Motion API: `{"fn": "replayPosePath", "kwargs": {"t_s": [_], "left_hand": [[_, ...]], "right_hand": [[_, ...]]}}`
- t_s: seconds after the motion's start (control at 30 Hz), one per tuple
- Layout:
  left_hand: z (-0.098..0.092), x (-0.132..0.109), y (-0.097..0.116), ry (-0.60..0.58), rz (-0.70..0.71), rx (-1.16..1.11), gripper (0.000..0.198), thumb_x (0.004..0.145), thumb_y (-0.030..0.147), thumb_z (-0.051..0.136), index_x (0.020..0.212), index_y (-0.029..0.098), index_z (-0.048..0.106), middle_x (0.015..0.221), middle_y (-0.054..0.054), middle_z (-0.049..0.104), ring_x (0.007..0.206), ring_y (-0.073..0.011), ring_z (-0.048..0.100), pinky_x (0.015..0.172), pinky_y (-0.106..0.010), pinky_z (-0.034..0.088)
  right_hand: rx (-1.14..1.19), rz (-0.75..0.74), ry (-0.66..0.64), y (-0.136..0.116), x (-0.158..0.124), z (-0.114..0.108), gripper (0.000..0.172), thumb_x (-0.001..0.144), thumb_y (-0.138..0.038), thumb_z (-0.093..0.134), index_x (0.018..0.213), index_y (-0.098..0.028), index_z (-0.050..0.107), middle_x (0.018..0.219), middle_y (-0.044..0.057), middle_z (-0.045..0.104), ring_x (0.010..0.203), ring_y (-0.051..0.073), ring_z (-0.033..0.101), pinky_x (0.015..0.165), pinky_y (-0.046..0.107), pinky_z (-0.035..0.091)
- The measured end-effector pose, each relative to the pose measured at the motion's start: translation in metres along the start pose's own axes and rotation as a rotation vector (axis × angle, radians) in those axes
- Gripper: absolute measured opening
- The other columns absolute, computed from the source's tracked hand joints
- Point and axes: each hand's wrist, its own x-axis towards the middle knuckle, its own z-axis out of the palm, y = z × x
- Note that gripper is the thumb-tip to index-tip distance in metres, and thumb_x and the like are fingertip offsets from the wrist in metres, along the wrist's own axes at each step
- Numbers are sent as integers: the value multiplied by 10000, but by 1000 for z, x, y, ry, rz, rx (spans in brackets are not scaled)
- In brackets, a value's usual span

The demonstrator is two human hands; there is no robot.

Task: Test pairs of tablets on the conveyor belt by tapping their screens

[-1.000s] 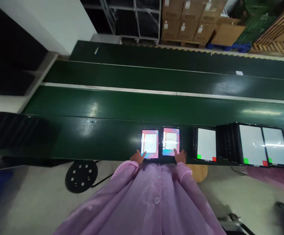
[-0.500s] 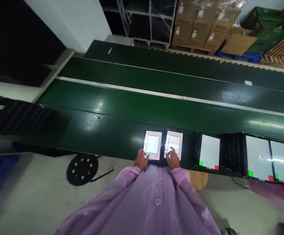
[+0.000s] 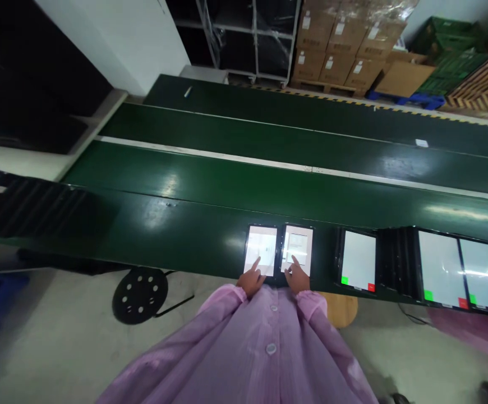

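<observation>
Two lit tablets lie side by side near the front edge of the green bench [image 3: 202, 235]. Over the lower part of the left tablet [image 3: 261, 242] is my left hand [image 3: 251, 279], its index finger stretched out toward the screen and nothing held. My right hand [image 3: 298, 277] is at the lower part of the right tablet [image 3: 298, 238], also with the index finger extended and nothing in it. Both screens show pale windows. Whether the fingertips touch the glass cannot be made out.
To the right lies a tablet [image 3: 359, 258] with green and red corners, then a dark stack [image 3: 397, 261] and two more such tablets [image 3: 442, 266]. A black stool [image 3: 140, 294] and a wooden stool [image 3: 341, 310] stand below the bench. Cartons [image 3: 339, 50] are stacked behind.
My left hand has shifted slightly right and its index finger now points up the left screen. My right index finger has moved a little down. The left screen's picture has changed.
</observation>
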Motion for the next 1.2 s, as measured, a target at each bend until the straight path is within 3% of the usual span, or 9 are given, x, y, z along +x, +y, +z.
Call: {"fn": "replayPosePath", "kwargs": {"t_s": [0.17,0.33,0.47,0.57,0.7,0.87,0.97,1.07,1.2], "left_hand": [[3,2,-3,-71,98,-2,294,988,409,482,826,233,653,1634,-16,436,1184,-264,662,1046,-436,504],[2,0,-5,-40,119,47,305,1004,400,455,863,228,664,1654,-25,396,1167,-262,668,1011,-431,519],[-2,-3,-2,-2,-29,51,344,1018,441,411,984,213,666,1707,-74,279,1091,-267,695,1007,-448,509],[-4,-3,1,16,-84,81,365,1020,462,396,990,203,651,1732,-88,199,1055,-271,710,961,-455,525],[-5,1,6,-107,97,84,350,1015,453,423,900,222,659,1699,-41,313,1128,-262,690,988,-431,524],[-2,4,8,-113,219,73,392,1037,424,387,888,219,686,1658,-15,399,1250,-244,643,1070,-399,492],[0,3,2,-47,213,114,397,1044,420,382,904,201,683,1668,-38,377,1180,-235,681,1023,-392,523],[1,1,-5,12,192,155,407,1056,422,359,929,193,670,1671,-63,367,1115,-226,707,974,-391,545],[1,1,-10,50,172,187,419,1067,420,336,958,189,668,1675,-73,354,1121,-222,704,970,-384,545]], "right_hand": [[-18,241,92,18,0,-3,266,993,-360,453,891,-231,662,1601,54,468,914,189,733,693,317,537],[4,164,96,17,-5,-2,241,997,-354,462,906,-235,651,1616,53,446,977,195,721,722,312,537],[-7,35,-2,4,-10,2,215,992,-354,502,850,-236,612,1602,35,469,897,172,710,735,309,526],[-27,110,-19,8,-11,-1,227,994,-328,490,824,-236,607,1575,26,502,893,171,712,735,306,520],[8,310,66,29,-9,-14,228,992,-340,472,912,-230,654,1572,76,487,1010,215,718,762,327,531],[185,247,144,36,-16,-20,183,941,-337,525,884,-232,664,1542,76,513,1077,229,698,833,336,535],[445,150,140,18,-25,-9,219,897,-402,591,841,-207,673,1386,134,632,1035,235,694,888,349,530],[611,95,30,-11,-31,10,399,919,-546,548,898,-178,702,966,116,754,787,219,697,740,333,549],[587,48,-105,-41,-30,31,453,989,-537,438,947,-167,696,642,16,664,573,184,636,584,286,502]]}}
